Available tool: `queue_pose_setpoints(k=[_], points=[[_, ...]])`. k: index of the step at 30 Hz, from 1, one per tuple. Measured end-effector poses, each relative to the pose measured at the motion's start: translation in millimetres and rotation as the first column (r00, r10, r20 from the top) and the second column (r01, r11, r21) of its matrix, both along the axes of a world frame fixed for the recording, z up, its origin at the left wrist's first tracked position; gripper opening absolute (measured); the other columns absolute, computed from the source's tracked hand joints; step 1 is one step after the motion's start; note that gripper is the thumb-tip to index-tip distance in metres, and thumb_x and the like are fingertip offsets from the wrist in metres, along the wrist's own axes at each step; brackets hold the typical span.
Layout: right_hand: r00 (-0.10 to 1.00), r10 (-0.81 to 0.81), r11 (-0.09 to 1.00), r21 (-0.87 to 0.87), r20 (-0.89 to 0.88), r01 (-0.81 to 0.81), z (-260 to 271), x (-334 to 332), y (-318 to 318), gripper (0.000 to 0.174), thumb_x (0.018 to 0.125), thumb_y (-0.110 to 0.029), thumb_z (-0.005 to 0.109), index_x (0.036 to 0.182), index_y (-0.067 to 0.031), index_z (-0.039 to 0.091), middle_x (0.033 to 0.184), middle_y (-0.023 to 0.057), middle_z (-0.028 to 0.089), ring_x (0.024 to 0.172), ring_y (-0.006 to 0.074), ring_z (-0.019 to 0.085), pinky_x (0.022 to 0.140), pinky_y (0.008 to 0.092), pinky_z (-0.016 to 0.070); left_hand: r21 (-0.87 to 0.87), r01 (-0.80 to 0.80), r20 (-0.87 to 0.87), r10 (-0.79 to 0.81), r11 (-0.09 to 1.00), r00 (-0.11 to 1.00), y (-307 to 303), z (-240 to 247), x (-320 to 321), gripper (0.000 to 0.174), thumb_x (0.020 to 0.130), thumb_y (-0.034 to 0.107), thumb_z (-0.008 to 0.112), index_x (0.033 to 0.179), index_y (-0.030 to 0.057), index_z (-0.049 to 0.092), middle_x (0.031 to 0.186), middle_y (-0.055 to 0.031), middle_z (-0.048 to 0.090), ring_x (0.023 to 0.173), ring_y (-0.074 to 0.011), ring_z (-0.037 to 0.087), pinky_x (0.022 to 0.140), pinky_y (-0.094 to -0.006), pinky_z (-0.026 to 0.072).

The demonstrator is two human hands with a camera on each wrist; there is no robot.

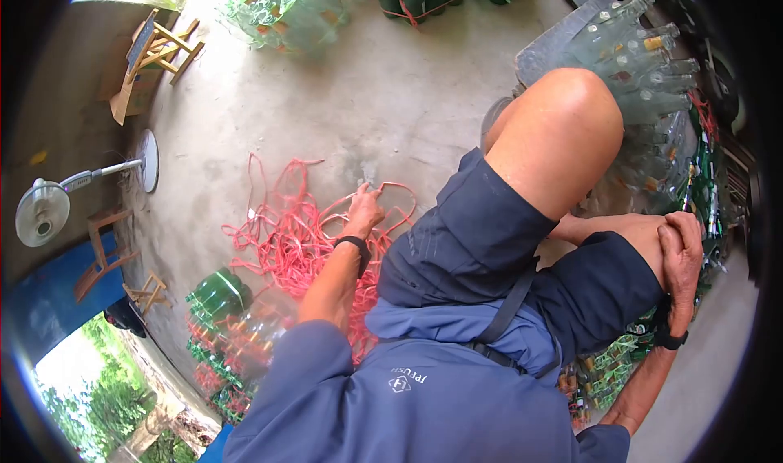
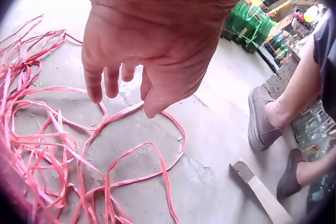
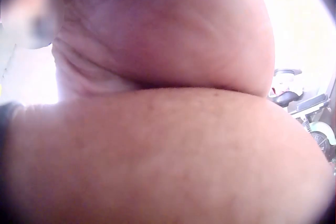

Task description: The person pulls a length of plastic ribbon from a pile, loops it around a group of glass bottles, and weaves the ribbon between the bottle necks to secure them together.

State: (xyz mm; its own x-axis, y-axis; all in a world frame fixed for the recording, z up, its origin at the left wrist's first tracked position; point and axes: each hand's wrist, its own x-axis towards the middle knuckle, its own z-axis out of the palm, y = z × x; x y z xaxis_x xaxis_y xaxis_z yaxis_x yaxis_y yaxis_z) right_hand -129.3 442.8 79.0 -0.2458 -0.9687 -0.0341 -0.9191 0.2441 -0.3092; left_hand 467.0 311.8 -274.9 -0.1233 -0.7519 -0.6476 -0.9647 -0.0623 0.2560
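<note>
A loose tangle of pink plastic string (image 1: 285, 234) lies on the floor beside the seated person. The left hand (image 1: 364, 208) reaches down over its edge and pinches one strand between thumb and index finger. In the left wrist view, that string (image 2: 176, 155) loops out from both sides of the thumb tip, while the other fingers of the left hand (image 2: 152, 50) hang loosely. On the person's bent leg rests the right hand (image 1: 683, 247), holding nothing. Its palm (image 3: 173, 35) presses on the skin in the right wrist view, fingertips hidden there.
Bundled green bottles (image 1: 220, 293) stand close by the string. Clear bottles (image 1: 636, 63) are stacked at the right, with more bundles (image 1: 285, 14) at the far side. A standing fan (image 1: 45, 210) and wooden stools (image 1: 155, 55) are at the left. A flat strip (image 2: 260, 195) lies near the shoes.
</note>
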Motion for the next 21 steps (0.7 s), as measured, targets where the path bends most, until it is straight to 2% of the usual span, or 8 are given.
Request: queue_pose_setpoints(k=[4,7,9,16,19,21], points=[[1.0,-0.008,1.0,-0.016,0.006,0.008,2,3,-1,0.018,0.086,-0.001,0.07,0.102,0.002,0.064,0.104,0.0129,0.065,0.103,0.0304,0.062,0.096,0.0368,0.0488,0.049,0.058,0.041,-0.06,0.997,0.997,-2,-1,-14,0.064,0.079,0.016,0.071,0.143,0.0141,0.063,0.163,-0.0249,0.034,0.143,-0.0447,0.045,0.118,-0.0467,0.0421],[1.0,-0.013,1.0,-0.009,-0.002,0.013,3,6,-1,0.017,0.086,0.0,0.07,0.102,0.0021,0.064,0.104,0.0128,0.065,0.103,0.0303,0.062,0.095,0.0368,0.049,0.108,0.079,0.067,-0.087,0.991,0.994,-2,-2,-24,0.067,0.081,0.015,0.071,0.147,0.0134,0.058,0.165,-0.0207,0.033,0.144,-0.0441,0.043,0.118,-0.0486,0.0421],[1.0,-0.023,1.0,-0.006,-0.005,0.023,4,9,-1,0.017,0.086,0.0,0.069,0.102,0.002,0.064,0.104,0.0128,0.065,0.103,0.0303,0.062,0.096,0.0368,0.049,0.108,0.05,0.078,-0.058,0.993,0.995,2,-1,-29,0.062,0.084,0.009,0.065,0.146,0.0128,0.056,0.163,-0.0121,0.037,0.142,-0.0409,0.046,0.112,-0.0537,0.0463],[0.998,-0.056,0.998,-0.011,-0.021,0.056,3,14,-4,0.017,0.086,-0.002,0.07,0.102,0.0017,0.065,0.105,0.0128,0.066,0.104,0.0305,0.063,0.097,0.0374,0.0491,0.075,0.04,0.152,-0.051,0.996,0.987,6,0,-36,0.063,0.084,0.009,0.068,0.145,0.0055,0.051,0.157,-0.01,0.043,0.139,-0.0381,0.048,0.109,-0.0528,0.0486],[0.998,-0.048,0.999,-0.009,-0.03,0.048,3,15,-7,0.018,0.086,-0.003,0.071,0.103,0.0015,0.065,0.105,0.0127,0.066,0.104,0.0306,0.063,0.097,0.0377,0.0491,0.053,0.029,0.095,-0.034,0.998,0.995,9,-16,-28,0.068,0.081,0.008,0.07,0.146,0.0074,0.05,0.156,-0.0132,0.043,0.137,-0.0403,0.049,0.11,-0.05,0.0488],[0.999,-0.044,0.999,-0.011,-0.026,0.044,3,16,-9,0.018,0.087,-0.003,0.071,0.103,0.0014,0.065,0.105,0.0126,0.066,0.104,0.0307,0.063,0.097,0.0377,0.0491,-0.152,-0.02,-0.145,-0.002,0.988,0.989,8,-24,-20,0.07,0.081,0.006,0.068,0.148,0.0064,0.049,0.151,-0.0167,0.048,0.134,-0.0417,0.051,0.108,-0.0498,0.0496]])
